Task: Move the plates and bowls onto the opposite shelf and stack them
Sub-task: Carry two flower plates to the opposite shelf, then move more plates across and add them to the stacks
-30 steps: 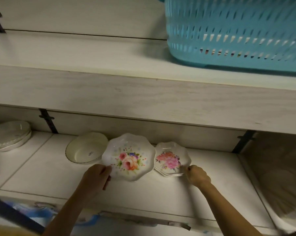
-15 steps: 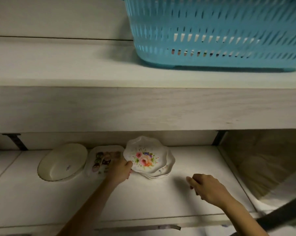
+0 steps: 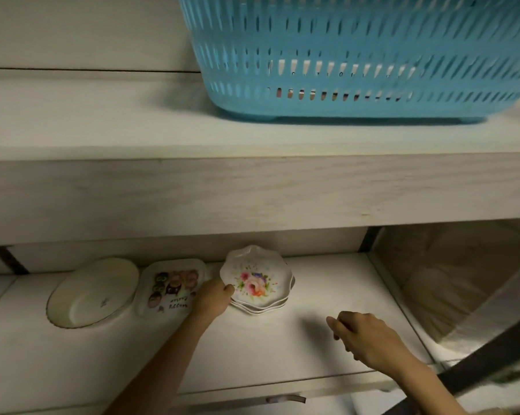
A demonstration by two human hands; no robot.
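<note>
Currently left hand [image 3: 213, 298] pinches the left rim of the floral plate [image 3: 255, 280] topping the stack [image 3: 263, 307] on the shelf [image 3: 327, 283]; right hand [image 3: 363, 333] loosely curled, empty, near-right of it.

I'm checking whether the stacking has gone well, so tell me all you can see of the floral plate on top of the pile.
The floral plate is white and glossy with a scalloped rim and a pink, orange and purple flower print at its centre. It lies face up, slightly tilted, atop a small pile of like plates on the lower shelf. The left hand grips its left rim; the right hand is clear of it.
</note>
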